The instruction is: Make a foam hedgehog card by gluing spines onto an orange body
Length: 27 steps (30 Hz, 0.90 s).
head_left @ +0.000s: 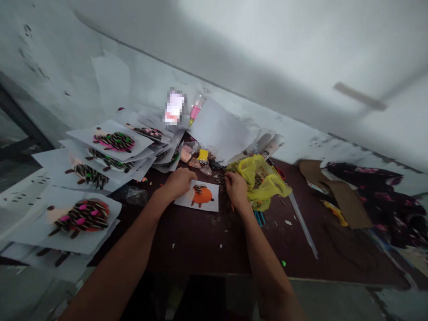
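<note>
Stacked sheets: on my left, white sheets carry hedgehog shapes covered in slanting striped seeds; their close, overlapping rows make a useful guide to spacing.
Left hand: my left hand rests at the small sheet's upper left side, fingers curled; I cannot tell whether they grip anything. Light steadying at the paper's edge seems best, without pressing the soft-looking shape.
Small sheet: the small sheet lies on the worktop between my hands. Its orange body has a few seeds near the top, so aligning with their slant would suit it.
Right hand: my right hand is beside the loose seeds, fingertips narrow; I cannot tell whether a seed is between them. One seed at a time, pinched lightly, should allow neat placing.
Yellow bag: the yellow bag sits open just right of that hand, with more seeds inside.
</note>
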Each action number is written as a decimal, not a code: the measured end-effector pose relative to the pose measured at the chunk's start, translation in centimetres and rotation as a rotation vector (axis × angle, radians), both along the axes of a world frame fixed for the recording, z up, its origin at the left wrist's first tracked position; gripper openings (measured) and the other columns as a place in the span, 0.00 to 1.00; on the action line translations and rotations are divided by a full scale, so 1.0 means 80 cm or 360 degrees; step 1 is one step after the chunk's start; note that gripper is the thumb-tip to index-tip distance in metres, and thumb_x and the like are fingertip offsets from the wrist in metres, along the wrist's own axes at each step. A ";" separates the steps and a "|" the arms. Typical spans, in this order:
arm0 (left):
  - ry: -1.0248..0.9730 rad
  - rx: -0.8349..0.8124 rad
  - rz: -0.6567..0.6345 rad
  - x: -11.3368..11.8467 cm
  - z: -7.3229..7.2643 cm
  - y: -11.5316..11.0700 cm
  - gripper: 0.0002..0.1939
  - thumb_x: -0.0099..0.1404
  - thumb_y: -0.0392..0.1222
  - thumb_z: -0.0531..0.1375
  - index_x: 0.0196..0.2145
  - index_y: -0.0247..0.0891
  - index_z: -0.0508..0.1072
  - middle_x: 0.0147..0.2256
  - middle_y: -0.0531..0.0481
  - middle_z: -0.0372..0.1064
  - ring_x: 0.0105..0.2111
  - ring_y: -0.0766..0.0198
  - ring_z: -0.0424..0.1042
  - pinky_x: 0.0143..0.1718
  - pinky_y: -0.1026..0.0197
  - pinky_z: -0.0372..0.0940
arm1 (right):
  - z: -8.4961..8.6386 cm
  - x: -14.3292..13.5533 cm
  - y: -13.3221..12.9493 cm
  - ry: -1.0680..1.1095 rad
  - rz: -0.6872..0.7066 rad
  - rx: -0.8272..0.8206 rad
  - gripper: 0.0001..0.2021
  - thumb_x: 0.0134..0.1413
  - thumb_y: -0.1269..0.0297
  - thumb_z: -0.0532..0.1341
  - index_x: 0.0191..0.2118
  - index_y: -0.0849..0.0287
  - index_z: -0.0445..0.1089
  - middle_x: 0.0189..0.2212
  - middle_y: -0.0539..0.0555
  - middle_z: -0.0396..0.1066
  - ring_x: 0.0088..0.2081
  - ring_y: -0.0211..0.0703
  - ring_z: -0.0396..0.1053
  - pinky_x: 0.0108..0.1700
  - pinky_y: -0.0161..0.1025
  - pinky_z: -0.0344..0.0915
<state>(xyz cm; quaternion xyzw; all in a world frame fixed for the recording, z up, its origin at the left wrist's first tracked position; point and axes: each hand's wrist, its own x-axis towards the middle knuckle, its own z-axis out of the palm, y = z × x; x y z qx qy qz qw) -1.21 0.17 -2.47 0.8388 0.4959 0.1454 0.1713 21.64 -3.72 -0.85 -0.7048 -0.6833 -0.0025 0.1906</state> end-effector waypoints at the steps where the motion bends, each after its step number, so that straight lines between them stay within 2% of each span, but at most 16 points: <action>1: -0.0010 -0.0002 -0.0012 0.000 -0.001 0.001 0.19 0.64 0.31 0.52 0.43 0.41 0.80 0.42 0.44 0.77 0.44 0.57 0.72 0.46 0.58 0.65 | -0.001 0.000 -0.001 0.0036 0.0024 0.0021 0.13 0.63 0.68 0.55 0.44 0.61 0.77 0.39 0.59 0.76 0.41 0.46 0.71 0.45 0.39 0.63; 9: -0.0005 -0.0028 0.0012 -0.001 0.000 0.002 0.19 0.65 0.31 0.52 0.43 0.42 0.80 0.43 0.46 0.77 0.46 0.57 0.72 0.47 0.59 0.65 | -0.007 -0.007 -0.013 0.0489 0.0285 0.0022 0.12 0.58 0.69 0.58 0.42 0.58 0.78 0.36 0.55 0.77 0.36 0.43 0.72 0.41 0.37 0.66; 14: 0.0028 -0.0062 0.0043 0.001 0.006 -0.001 0.19 0.65 0.30 0.52 0.43 0.42 0.80 0.44 0.46 0.77 0.47 0.56 0.72 0.48 0.59 0.65 | -0.003 -0.017 -0.023 0.0648 0.0397 -0.0053 0.07 0.56 0.67 0.60 0.36 0.59 0.77 0.31 0.52 0.76 0.31 0.40 0.69 0.37 0.35 0.64; 17: 0.0044 -0.0053 0.0036 0.001 0.006 0.000 0.19 0.65 0.31 0.52 0.44 0.42 0.80 0.45 0.46 0.77 0.48 0.56 0.72 0.49 0.59 0.65 | -0.001 -0.025 -0.028 0.0608 0.0502 -0.0087 0.07 0.58 0.66 0.60 0.36 0.59 0.76 0.31 0.52 0.74 0.31 0.39 0.68 0.37 0.34 0.63; 20: 0.0028 -0.0049 0.0016 0.001 0.004 0.002 0.18 0.65 0.31 0.52 0.44 0.42 0.80 0.44 0.46 0.77 0.47 0.57 0.73 0.49 0.59 0.65 | -0.002 -0.031 -0.031 0.0487 0.0567 -0.0067 0.06 0.58 0.68 0.60 0.35 0.58 0.76 0.34 0.53 0.73 0.34 0.40 0.68 0.39 0.35 0.63; 27: -0.0010 -0.0031 0.0004 0.000 0.001 0.003 0.18 0.65 0.31 0.52 0.43 0.41 0.80 0.43 0.45 0.78 0.45 0.57 0.73 0.47 0.58 0.66 | -0.009 -0.038 -0.031 0.0299 0.0575 -0.0112 0.10 0.60 0.72 0.57 0.40 0.56 0.77 0.36 0.54 0.73 0.40 0.43 0.69 0.43 0.37 0.63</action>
